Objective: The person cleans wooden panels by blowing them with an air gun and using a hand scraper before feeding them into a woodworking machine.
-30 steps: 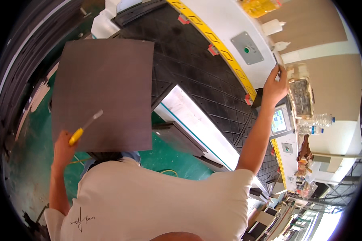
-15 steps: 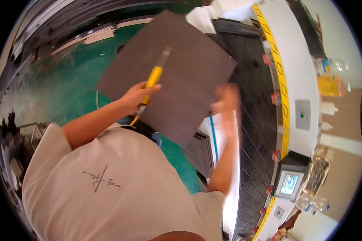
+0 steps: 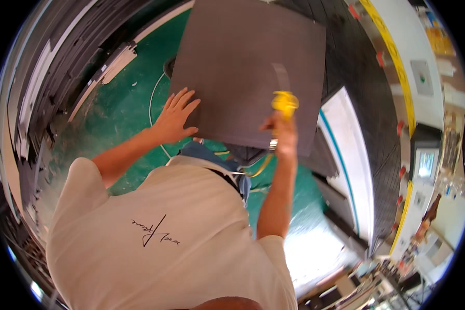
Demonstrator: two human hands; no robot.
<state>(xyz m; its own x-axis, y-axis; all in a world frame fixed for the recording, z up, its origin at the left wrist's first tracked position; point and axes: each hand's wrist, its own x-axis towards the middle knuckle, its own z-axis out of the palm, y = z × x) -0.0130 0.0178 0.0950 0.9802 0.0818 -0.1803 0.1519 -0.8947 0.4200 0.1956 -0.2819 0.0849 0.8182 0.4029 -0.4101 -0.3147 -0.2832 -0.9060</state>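
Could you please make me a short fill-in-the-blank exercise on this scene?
1. The right hand holds a tool whose handle is coloured ____.
2. With fingers spread, the left hand is at the near ____ corner of the dark board.
3. The floor is coloured ____.
4. The lit screen appears on the ____ side of the picture.

Missing words: yellow; left; green; right.

Yellow tool handle (image 3: pixel 284 105), dark brown panel (image 3: pixel 243 72), green floor (image 3: pixel 121 113), off-white shirt (image 3: pixel 165 271) with black script (image 3: pixel 155 231)
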